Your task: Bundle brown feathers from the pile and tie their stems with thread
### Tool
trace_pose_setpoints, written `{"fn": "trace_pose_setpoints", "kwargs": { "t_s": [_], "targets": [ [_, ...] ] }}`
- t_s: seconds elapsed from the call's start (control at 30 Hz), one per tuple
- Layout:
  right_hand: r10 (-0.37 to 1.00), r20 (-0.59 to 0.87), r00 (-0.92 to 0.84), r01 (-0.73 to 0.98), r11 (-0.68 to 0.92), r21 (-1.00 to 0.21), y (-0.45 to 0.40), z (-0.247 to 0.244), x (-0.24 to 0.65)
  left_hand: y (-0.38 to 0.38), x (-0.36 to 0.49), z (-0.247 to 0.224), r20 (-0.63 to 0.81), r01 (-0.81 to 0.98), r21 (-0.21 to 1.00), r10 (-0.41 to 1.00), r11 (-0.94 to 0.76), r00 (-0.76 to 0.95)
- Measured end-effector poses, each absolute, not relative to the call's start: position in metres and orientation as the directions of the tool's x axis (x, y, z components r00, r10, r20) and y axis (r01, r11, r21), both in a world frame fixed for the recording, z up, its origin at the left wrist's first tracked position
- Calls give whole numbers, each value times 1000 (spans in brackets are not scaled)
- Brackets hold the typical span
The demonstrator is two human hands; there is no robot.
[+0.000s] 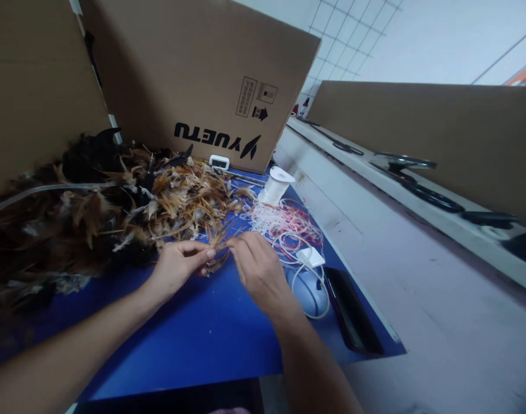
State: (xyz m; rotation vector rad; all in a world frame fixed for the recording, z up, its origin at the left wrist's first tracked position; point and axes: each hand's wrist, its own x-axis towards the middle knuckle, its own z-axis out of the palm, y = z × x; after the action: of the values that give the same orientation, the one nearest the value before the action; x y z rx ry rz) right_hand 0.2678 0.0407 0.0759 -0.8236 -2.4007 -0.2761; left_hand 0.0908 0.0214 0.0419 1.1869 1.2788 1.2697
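Between the thumb and fingers of my left hand [183, 267] is a small bunch of brown feathers [218, 238], its tips fanned upward. My right hand [263, 273] is close beside it on the right, thumb and forefinger pinched together at the bunch's edge; what they grip is too small to make out. Both hands are just above the blue tabletop [211, 333]. A large heap of brown and black feathers [116, 207] lies behind and to the left of my left hand.
A white thread spool [276, 185] stands behind tangled white and red strings [284, 221]. To the right are a white charger with cable [310, 257], a rounded pale-blue object [308, 292] and a black phone [353, 310]. Cardboard [194, 69] walls the back; scissors [430, 195] lie on a ledge.
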Motion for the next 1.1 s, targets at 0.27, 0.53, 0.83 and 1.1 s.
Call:
{"fn": "trace_pose_setpoints", "kwargs": {
  "t_s": [0.27,0.53,0.83,1.1],
  "targets": [
    [516,528,-675,625,779,38,40,76,266,19,93,46,-20,25,999,995,23,-102],
    [513,509,-692,618,784,50,40,76,265,20,93,46,4,28,1000,997,-2,-82],
    [508,506,-697,616,786,58,40,75,264,19,94,46,12,23,1000,998,-10,-67],
    [498,510,-701,611,789,69,40,75,263,19,93,43,6,27,1000,999,-5,-47]
  ]
}}
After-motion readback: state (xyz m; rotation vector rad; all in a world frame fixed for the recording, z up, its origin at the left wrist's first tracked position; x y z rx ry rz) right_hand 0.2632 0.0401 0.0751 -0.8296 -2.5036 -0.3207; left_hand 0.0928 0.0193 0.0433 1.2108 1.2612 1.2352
